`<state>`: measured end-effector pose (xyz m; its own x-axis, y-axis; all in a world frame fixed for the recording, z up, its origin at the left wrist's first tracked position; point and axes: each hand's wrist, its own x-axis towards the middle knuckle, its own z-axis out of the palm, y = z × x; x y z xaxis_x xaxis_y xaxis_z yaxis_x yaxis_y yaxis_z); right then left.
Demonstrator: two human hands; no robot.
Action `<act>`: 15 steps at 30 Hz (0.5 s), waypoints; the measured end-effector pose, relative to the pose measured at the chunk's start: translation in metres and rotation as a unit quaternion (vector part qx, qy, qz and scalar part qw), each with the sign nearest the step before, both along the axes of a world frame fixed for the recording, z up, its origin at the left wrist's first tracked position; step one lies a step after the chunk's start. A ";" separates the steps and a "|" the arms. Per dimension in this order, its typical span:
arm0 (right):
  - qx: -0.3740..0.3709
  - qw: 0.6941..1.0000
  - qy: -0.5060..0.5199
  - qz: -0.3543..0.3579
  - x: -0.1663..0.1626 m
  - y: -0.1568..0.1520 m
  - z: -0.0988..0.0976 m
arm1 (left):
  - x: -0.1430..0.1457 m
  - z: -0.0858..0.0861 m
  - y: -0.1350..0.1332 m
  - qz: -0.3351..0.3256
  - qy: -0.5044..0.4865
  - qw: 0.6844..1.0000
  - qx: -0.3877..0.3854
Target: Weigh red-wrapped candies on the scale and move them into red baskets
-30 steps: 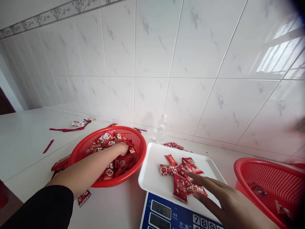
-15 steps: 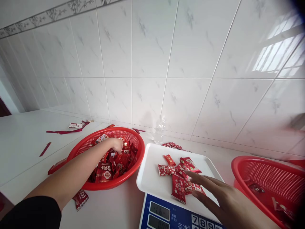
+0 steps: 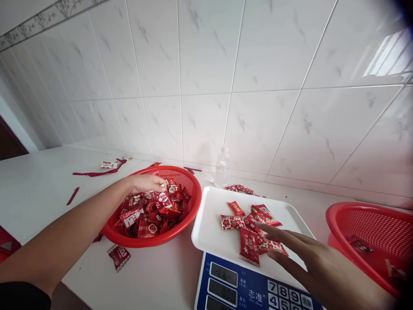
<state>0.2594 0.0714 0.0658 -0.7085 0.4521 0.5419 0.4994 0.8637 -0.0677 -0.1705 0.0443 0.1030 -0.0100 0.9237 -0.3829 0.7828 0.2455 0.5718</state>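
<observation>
A red mesh basket [image 3: 190, 202] at the left is full of red candy packets [image 3: 151, 211]. My left hand [image 3: 145, 183] hovers over its far side, fingers pinched on a small packet. A white scale tray [image 3: 209, 232] holds several red packets [image 3: 248, 228]. My right hand [image 3: 309, 262] hangs just above the tray's near right part, fingers spread and flat, its fingertips by the packets, holding nothing. Under the tray sits the blue scale panel [image 3: 238, 288] with displays and number keys.
A second red basket [image 3: 371, 232] at the right holds a few packets. One loose packet [image 3: 119, 256] lies on the white counter in front of the left basket. Red strips and wrappers [image 3: 97, 172] lie at the back left. A clear bottle [image 3: 222, 168] stands against the tiled wall.
My left hand has risen out of the packets in the left basket, now pinching a packet above them. My right hand has stayed over the tray. The view has shifted slightly.
</observation>
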 end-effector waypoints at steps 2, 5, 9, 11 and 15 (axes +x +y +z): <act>0.004 1.000 -0.003 0.005 -0.001 -0.001 0.000 | 0.005 0.004 -0.002 0.005 -0.007 1.000 0.015; 0.002 1.000 -0.003 0.007 -0.001 -0.001 -0.001 | 0.014 0.009 -0.004 -0.014 -0.001 0.999 0.032; -0.006 1.000 0.003 0.007 0.001 0.000 -0.004 | 0.027 0.004 -0.003 -0.047 0.071 0.996 0.005; -0.015 1.000 0.005 0.004 0.002 0.001 -0.005 | 0.037 -0.005 -0.003 -0.059 0.122 0.991 -0.010; -0.034 0.999 0.002 0.000 0.002 0.001 -0.007 | 0.058 -0.029 -0.001 -0.095 0.166 0.981 -0.030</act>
